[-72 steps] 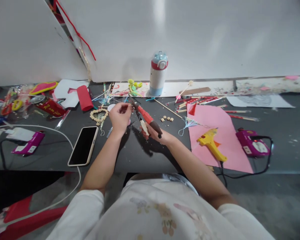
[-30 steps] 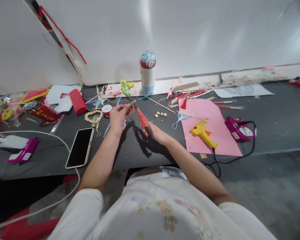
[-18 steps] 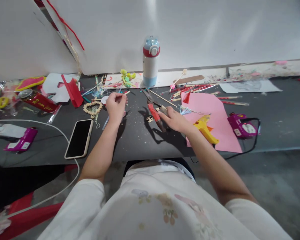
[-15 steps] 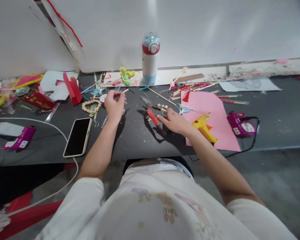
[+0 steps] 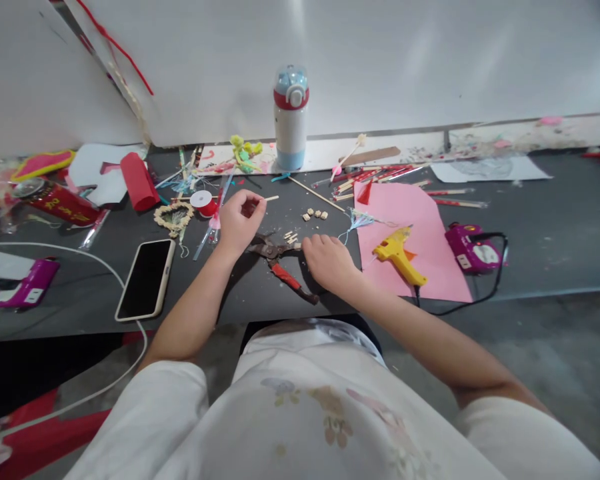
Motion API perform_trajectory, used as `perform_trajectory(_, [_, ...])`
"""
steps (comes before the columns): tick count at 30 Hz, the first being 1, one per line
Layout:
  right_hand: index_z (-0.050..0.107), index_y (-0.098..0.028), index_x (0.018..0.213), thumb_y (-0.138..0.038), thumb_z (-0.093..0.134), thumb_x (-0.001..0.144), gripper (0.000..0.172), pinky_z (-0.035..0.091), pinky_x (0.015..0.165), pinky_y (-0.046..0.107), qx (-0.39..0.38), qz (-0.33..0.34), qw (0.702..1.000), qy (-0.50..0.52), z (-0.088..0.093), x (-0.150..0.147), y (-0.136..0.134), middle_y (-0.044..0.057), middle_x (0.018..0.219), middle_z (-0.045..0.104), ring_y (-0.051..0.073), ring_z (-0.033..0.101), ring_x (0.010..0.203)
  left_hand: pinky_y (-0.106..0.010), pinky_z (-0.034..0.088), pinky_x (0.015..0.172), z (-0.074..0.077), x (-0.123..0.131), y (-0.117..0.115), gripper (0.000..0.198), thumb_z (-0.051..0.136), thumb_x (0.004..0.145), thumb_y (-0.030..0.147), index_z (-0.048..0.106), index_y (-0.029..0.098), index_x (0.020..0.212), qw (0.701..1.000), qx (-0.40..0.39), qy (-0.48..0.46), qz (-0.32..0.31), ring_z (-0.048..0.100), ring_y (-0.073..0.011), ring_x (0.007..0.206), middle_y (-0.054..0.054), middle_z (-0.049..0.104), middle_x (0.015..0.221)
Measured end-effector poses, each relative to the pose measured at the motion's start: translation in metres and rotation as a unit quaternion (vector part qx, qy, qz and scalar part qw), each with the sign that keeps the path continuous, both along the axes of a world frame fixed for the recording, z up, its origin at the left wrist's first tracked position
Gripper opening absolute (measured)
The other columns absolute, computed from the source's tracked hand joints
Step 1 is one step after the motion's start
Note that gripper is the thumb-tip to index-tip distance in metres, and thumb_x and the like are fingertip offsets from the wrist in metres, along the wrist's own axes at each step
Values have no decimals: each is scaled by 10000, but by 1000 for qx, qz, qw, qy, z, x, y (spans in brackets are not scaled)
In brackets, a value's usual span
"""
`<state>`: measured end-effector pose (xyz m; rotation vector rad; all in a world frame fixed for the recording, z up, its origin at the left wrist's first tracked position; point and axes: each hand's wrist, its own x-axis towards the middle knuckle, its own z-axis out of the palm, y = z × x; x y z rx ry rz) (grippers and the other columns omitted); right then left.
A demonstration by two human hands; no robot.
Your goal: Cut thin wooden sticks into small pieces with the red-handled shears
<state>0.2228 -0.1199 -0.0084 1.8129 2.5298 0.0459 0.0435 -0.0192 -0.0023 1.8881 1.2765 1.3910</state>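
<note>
My left hand (image 5: 241, 223) is closed in a pinch around a thin wooden stick (image 5: 271, 198), whose short pale end sticks out to the right of the fingertips. My right hand (image 5: 330, 262) lies low over the table with its fingers curled round one handle of a pair of pruning shears (image 5: 286, 275). The other handle, red, angles away towards the table's front edge. The shear blades are spread and point left, just below my left hand. Several short cut stick pieces (image 5: 291, 237) lie beside the blades, and small pale clusters (image 5: 315, 215) sit behind them.
A bottle (image 5: 291, 120) stands at the back. On the right, a yellow glue gun (image 5: 400, 255) rests on pink paper (image 5: 430, 220), near a purple socket block (image 5: 475, 248). To the left are a phone (image 5: 146, 280), a heart-shaped ornament (image 5: 174, 217), a thread spool (image 5: 203, 203) and a red can (image 5: 60, 203).
The shears have turned and moved nearer me, blades now pointing left. My right hand came left and down with them, uncovering stick pieces. My left hand still pinches the stick.
</note>
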Motion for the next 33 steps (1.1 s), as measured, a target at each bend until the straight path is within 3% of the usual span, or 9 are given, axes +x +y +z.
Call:
perform_trajectory(5, [565,-109,952,-110,319,875,257,350,736,370,14,23,1000,-11,3,1,-1,184,979,563,278,500,926,-225,400,568,-1,3,-2,132,628,748,330,630,199,761,999,-26,16,-30,510,-98,585,7,599,681])
perform_trajectory(10, [580,-97,992,-367,316,934,383,359,771,370,-12,6,998,62,15,8,11,189,1001,564,294,500,960,-226,407,560,-4,3,-1,146,647,739,340,641,200,779,996,-56,14,-66,518,-100,580,3,614,688])
perform_trajectory(13, [567,-102,1020,-395,266,952,425,347,809,349,-11,-4,989,148,23,12,33,177,1019,578,263,519,954,-230,418,550,-5,4,0,169,666,727,360,642,201,776,994,-79,-1,-79,524,-102,571,-1,614,681])
perform_trajectory(18, [587,-159,871,-473,280,939,444,331,686,274,-107,-27,930,351,23,11,74,66,828,609,163,523,757,-229,401,458,-10,9,1,242,702,686,421,624,202,755,980,-156,-52,-109,491,-90,474,7,594,619])
perform_trajectory(21, [554,-157,712,-389,368,913,359,308,630,247,-132,10,891,435,14,10,89,10,686,543,115,463,654,-217,393,424,-13,10,2,251,686,697,429,598,200,752,975,-173,-51,-126,481,-82,444,21,573,594])
perform_trajectory(25, [504,-156,666,-346,420,876,296,294,594,232,-162,57,843,510,2,13,95,-29,608,449,92,397,598,-203,416,448,-13,7,2,249,590,779,432,567,185,799,969,-198,28,-147,518,-80,478,20,578,642])
perform_trajectory(29, [510,-151,694,-360,421,872,289,285,573,227,-210,79,792,567,-3,17,95,-43,591,409,83,361,570,-197,404,475,-11,5,-1,330,436,874,463,530,168,761,942,-231,110,-215,513,-74,496,15,566,648])
perform_trajectory(33, [507,-148,677,-356,433,868,292,291,585,225,-211,88,787,573,-4,20,94,-37,611,408,83,360,593,-196,394,467,-9,6,-4,372,374,898,485,507,168,754,931,-254,100,-241,503,-74,488,9,570,657])
